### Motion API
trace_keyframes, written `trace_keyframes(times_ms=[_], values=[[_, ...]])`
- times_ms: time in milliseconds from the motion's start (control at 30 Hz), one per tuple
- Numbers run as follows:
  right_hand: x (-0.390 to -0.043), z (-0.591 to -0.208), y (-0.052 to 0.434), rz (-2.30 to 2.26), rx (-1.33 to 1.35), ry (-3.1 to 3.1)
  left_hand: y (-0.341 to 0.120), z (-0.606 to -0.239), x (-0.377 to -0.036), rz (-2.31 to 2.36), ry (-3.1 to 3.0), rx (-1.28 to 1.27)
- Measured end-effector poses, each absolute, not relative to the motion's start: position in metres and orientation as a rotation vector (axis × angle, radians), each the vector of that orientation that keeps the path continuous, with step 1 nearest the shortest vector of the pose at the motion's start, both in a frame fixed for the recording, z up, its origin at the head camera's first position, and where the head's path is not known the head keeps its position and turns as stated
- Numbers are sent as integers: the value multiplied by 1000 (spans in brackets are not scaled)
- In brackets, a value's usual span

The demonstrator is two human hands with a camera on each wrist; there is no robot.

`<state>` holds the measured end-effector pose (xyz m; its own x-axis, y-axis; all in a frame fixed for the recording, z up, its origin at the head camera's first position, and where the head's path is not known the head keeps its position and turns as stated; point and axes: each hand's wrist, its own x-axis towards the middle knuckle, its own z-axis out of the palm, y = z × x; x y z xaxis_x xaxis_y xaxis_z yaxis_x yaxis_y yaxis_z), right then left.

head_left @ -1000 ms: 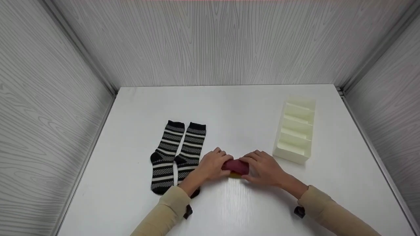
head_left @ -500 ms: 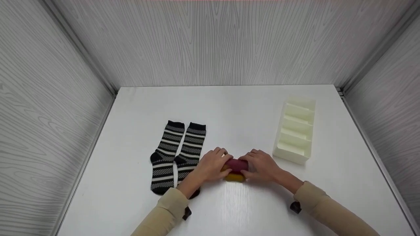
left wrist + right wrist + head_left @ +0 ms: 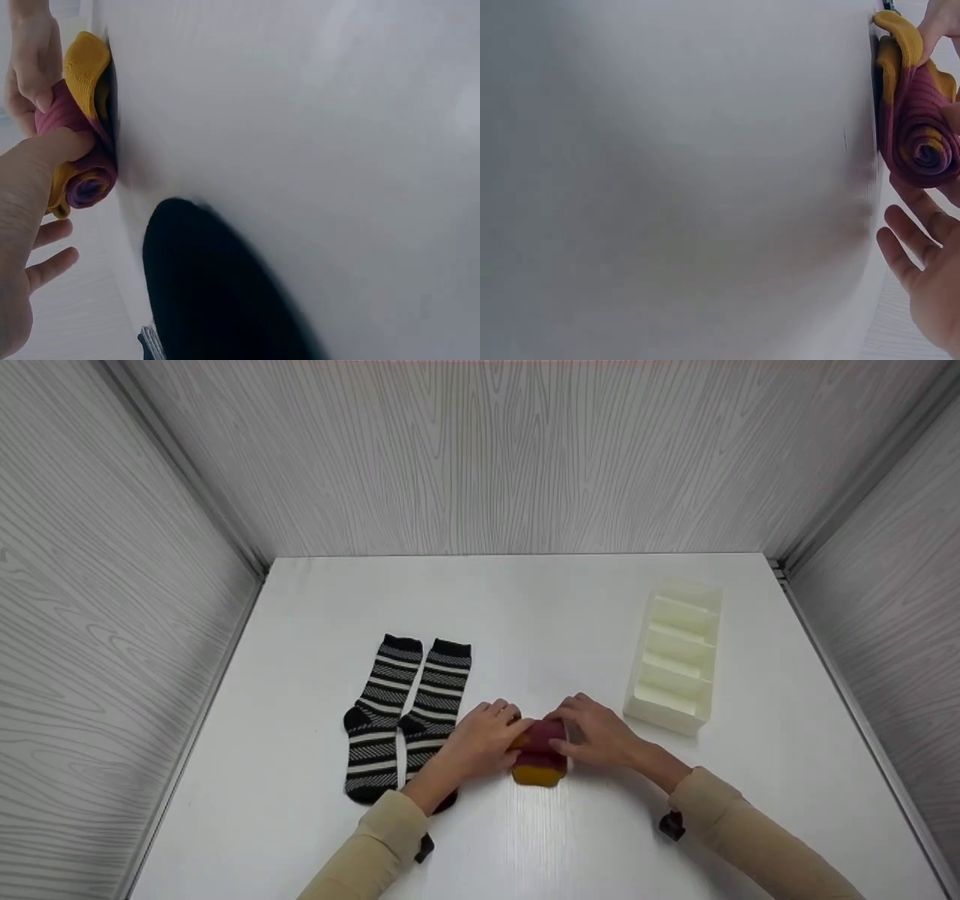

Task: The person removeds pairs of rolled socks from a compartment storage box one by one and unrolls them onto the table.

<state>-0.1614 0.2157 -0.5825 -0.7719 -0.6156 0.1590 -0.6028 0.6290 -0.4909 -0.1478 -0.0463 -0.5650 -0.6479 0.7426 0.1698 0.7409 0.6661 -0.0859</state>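
Both hands, left [image 3: 484, 742] and right [image 3: 600, 739], pinch the rolled sock [image 3: 538, 751]; 2 striped socks [image 3: 405, 712] lie left, tray [image 3: 675, 660] far right.

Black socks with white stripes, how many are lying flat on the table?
2. One black sock with white stripes lies on the white table, its twin just right of it, beside the left hand; that arm hides the twin's toe.
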Motion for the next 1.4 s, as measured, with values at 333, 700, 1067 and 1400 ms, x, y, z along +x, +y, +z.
trace_keyframes(times_ms=[333,700,1067,1400], values=[[-162,-583,223,-505,-1631,3104,-47,-561,-165,-50,-2813,-1249],[-162,-585,217,-218,-1660,3173,-45,-559,-179,-90,-2904,-1247],[-169,-586,209,-684,-1194,2966,-61,-560,-175,-114,-2758,-1228],[-168,-585,196,-892,-926,2757,-71,-562,-163,-86,-2714,-1243]])
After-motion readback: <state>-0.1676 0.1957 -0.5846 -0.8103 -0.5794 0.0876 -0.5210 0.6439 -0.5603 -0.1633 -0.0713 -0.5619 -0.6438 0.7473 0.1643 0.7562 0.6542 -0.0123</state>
